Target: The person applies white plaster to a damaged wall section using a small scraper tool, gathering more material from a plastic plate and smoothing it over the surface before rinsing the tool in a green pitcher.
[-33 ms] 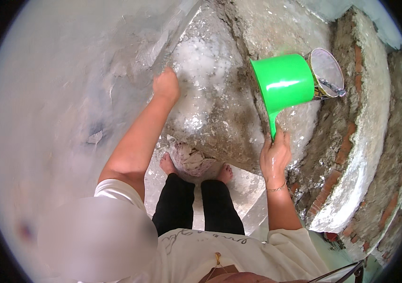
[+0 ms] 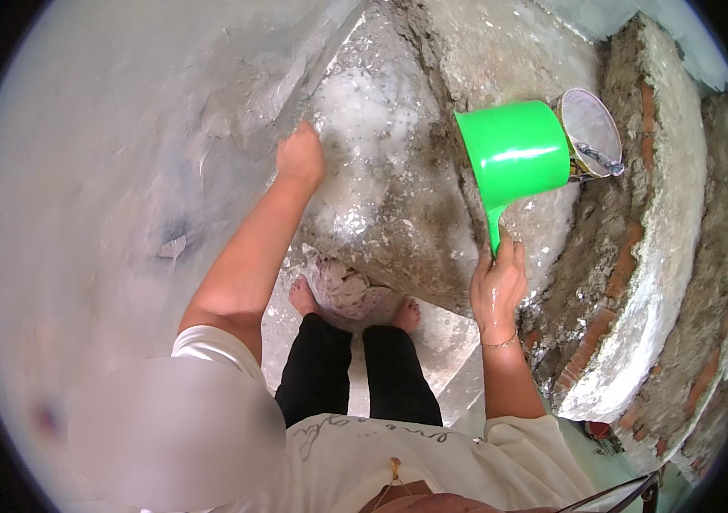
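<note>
Big wet grey concrete slab (image 2: 381, 197), sloping, soapy white film across its upper part. Curved brick-and-mortar wall (image 2: 637, 256) rings it on the right. Person stands barefoot at the slab's lower edge, a bundle of pale wet cloth (image 2: 343, 286) between the feet.

Bright green plastic dipper with a long handle (image 2: 513, 158) is held above the slab's right side, tipped on its side. Right hand (image 2: 496, 286) is closed round the handle end. Just beyond it, a round metal tin (image 2: 590, 132) sits by the wall.

Left hand (image 2: 300, 154) is pressed on the slab's left side near the suds; can't tell if the fingers are curled or flat.

My read: keep the dipper's tilt shallow, aim at the suds, stay braced, since wet soapy concrete looks slippery.
</note>
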Tool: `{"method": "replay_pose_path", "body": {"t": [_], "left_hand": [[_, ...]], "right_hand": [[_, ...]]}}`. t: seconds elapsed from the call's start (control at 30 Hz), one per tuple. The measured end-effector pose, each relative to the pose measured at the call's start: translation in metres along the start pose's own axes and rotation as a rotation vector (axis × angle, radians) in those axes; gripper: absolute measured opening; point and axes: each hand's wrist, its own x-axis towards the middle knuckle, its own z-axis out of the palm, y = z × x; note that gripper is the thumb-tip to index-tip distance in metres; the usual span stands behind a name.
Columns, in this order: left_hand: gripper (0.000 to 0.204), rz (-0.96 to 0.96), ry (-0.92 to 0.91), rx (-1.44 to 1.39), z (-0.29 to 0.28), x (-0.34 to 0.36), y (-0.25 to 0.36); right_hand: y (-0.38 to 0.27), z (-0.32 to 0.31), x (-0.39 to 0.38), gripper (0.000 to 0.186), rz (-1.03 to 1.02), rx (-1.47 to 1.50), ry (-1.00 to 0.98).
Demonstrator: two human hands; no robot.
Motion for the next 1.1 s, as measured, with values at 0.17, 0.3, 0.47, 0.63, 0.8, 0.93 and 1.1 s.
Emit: {"method": "replay_pose_path", "body": {"t": [0.17, 0.3, 0.47, 0.63, 0.8, 0.93, 1.1], "left_hand": [[0.036, -0.068, 0.009, -0.120, -0.003, -0.027, -0.005], [0.041, -0.319, 0.040, -0.439, 0.016, -0.047, -0.029], [0.049, -0.756, -0.205, -1.288, 0.076, -0.096, -0.056], [0.055, -0.992, -0.177, -1.736, 0.127, -0.140, -0.048], [0.051, -1.055, -0.196, -1.612, 0.114, -0.159, 0.006], [0.051, -0.854, -0.043, -1.501, 0.132, -0.164, 0.011], [0.044, -0.407, 0.153, -0.854, 0.047, -0.156, 0.028]], "right_hand": [[0.011, -0.008, -0.012, 0.049, 0.017, -0.001, -0.025], [0.022, -0.003, -0.022, 0.044, 0.019, -0.011, -0.079], [0.026, -0.007, -0.029, 0.030, 0.024, -0.018, -0.122], [0.030, -0.016, -0.028, 0.027, 0.040, -0.052, -0.144], [0.038, -0.017, -0.033, 0.024, 0.035, -0.047, -0.140], [0.037, -0.017, -0.045, 0.023, 0.027, -0.050, -0.198], [0.029, -0.028, -0.050, 0.040, -0.044, -0.079, -0.147]]}}
